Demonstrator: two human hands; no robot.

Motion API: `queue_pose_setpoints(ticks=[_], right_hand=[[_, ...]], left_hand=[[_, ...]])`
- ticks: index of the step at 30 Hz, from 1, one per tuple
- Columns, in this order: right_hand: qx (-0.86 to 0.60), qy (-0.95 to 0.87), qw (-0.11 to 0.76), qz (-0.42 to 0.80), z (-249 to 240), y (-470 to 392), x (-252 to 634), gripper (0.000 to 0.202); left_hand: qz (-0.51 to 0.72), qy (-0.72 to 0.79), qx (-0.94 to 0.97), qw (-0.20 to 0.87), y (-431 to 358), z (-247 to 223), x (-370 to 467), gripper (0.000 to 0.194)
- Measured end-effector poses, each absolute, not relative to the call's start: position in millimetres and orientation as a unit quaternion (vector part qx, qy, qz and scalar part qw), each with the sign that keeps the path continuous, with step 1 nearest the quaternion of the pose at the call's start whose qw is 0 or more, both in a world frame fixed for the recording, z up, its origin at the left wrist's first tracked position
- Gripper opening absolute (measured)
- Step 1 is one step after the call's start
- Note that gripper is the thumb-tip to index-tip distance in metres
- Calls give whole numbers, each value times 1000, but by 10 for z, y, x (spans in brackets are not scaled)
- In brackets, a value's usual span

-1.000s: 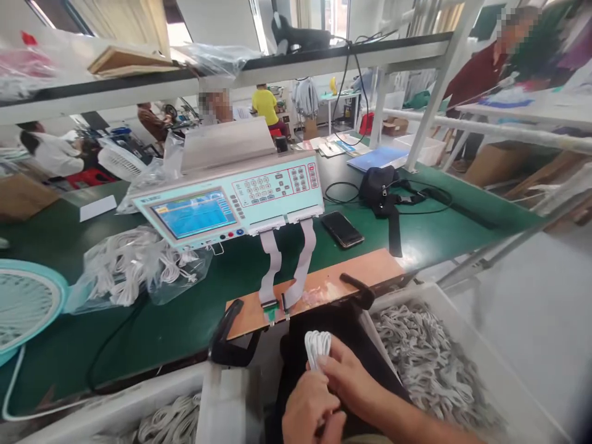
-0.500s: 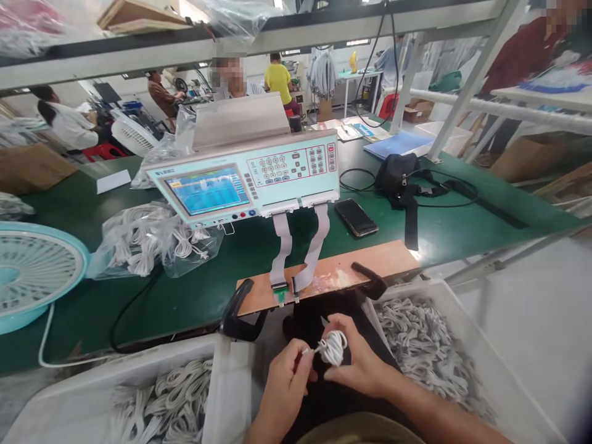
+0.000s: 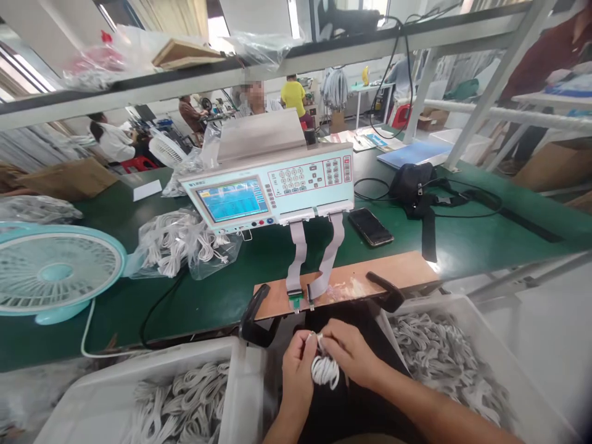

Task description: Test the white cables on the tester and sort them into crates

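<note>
A coiled white cable [image 3: 325, 371] hangs between my two hands, just below the near edge of the bench. My left hand [image 3: 298, 364] pinches one end of it between thumb and fingers. Close beside, my right hand [image 3: 348, 350] grips a connector end near the top of the coil; the fingers partly cover both ends. Above them, a wooden board [image 3: 342, 285] carries a small green circuit board [image 3: 296, 302] and a second small connector [image 3: 311, 304]. Grey ribbon cables [image 3: 298, 256] run from these up to a tester with a lit screen [image 3: 234, 198].
Black clamps [image 3: 259, 320] hold the board at the bench edge. White bins of coiled cables stand at left [image 3: 235, 382] and right [image 3: 522, 382]. A turquoise fan [image 3: 60, 271], bagged cables [image 3: 173, 243], a phone [image 3: 370, 227] and a black bag [image 3: 411, 188] rest on the bench. People work beyond.
My hands have come together, with the right hand now gripping near the cable's ends instead of cradling the coil. The coil hangs lower. The camera view has tilted up and shifted left.
</note>
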State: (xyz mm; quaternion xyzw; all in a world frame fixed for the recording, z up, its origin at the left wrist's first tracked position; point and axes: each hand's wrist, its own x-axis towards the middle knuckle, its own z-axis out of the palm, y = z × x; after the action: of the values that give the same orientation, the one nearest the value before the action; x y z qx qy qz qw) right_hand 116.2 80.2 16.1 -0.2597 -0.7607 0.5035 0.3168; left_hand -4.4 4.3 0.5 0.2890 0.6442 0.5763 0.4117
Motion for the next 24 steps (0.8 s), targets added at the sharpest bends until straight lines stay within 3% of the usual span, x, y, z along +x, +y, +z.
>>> queue_pose_setpoints(ticks=[5,13,20,24], right_hand=[[-357,-608,341,622,-4,899,903,27],[-386,-550,367,643,-42,904,767,27],[-396,-415,372,730,41,880,674,33],[-401,-346,383,757,80,860,627,38]], left_hand=[[559,663,280,412,150,-117,-116,32],[581,635,254,441,190,-137,-258,35],[504,620,346,491,206,-52,-519,35],[515,625,380,447,275,-40,-592,30]])
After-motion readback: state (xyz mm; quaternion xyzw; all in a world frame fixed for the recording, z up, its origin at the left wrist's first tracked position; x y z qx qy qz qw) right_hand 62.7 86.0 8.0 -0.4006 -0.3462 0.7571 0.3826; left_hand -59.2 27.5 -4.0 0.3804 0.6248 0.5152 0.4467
